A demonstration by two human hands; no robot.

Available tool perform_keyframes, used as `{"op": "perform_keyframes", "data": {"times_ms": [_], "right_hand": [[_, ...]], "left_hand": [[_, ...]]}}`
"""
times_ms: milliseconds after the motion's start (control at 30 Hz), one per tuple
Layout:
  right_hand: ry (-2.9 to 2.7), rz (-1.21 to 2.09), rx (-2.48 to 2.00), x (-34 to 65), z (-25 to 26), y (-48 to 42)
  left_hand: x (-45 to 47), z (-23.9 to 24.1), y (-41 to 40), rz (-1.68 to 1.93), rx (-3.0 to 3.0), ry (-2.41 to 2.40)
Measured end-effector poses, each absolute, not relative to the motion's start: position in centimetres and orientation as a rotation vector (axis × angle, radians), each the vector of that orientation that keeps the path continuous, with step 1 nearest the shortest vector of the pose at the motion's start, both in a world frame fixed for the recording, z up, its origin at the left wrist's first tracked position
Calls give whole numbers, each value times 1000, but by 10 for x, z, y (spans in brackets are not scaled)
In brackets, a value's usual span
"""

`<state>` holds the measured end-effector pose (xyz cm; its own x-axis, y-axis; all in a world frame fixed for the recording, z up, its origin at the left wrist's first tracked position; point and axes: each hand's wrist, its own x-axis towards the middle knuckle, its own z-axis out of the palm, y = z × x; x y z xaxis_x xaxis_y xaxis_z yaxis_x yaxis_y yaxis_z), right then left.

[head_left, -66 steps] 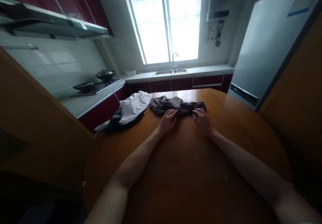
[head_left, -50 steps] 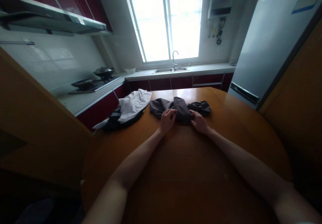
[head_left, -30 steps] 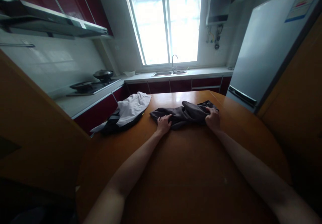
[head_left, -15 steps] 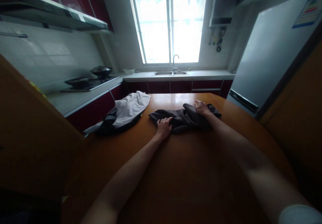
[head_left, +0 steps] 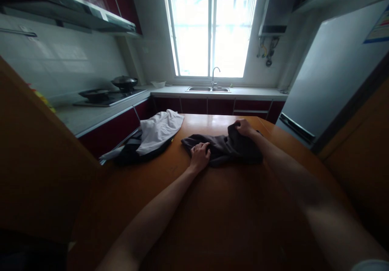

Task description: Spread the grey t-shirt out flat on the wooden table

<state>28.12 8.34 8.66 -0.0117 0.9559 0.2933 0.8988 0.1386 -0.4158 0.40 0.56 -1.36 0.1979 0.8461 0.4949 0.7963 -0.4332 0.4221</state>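
Note:
A crumpled dark grey-brown garment lies across the far middle of the wooden table. My left hand rests on its left part, fingers a little apart and pressing the cloth down. On the other side, my right hand pinches the garment's far right edge and holds that part raised off the table. Which kind of garment it is, I cannot tell. My right forearm hides some of its right end.
Left on the round-edged table lies a pile of white cloth over a black one. Beyond are a counter with a sink, a stove with pans, and a fridge at right.
My right hand has lifted the garment's right edge, and the raised cloth now stands taller below it. My left hand stays on the cloth. The view has shifted slightly.

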Motion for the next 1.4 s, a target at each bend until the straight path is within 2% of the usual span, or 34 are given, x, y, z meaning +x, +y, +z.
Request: {"op": "perform_keyframes", "data": {"times_ms": [167, 333, 533, 700, 867, 1000, 1133, 1233, 1400], "right_hand": [[-1875, -21, -1451, 300, 130, 52], [-1971, 3, -1158, 299, 153, -29], [-2239, 195, -920, 279, 112, -163], [-2535, 236, -867, 267, 61, -232], [-2554, 256, -965, 261, 29, -251], [-2522, 254, -959, 261, 17, -251], [-2507, 243, -966, 261, 8, -247], [-2473, 238, -974, 264, 7, -245], [-2308, 305, -1010, 280, 21, -251]], "left_hand": [[6, -5, 3, 1254, 2293, 1682], [8, -4, -1, 1364, 2279, 1689], [6, -3, -1, 1549, 2251, 1631], [5, 0, 0, 1661, 2288, 1536], [8, 7, 0, 1572, 2486, 1195], [12, 12, -2, 1189, 2708, 801], [11, 21, -5, 861, 2829, 770], [6, 38, -10, 881, 2809, 855], [-15, 66, -27, 1166, 2667, 877]]}}
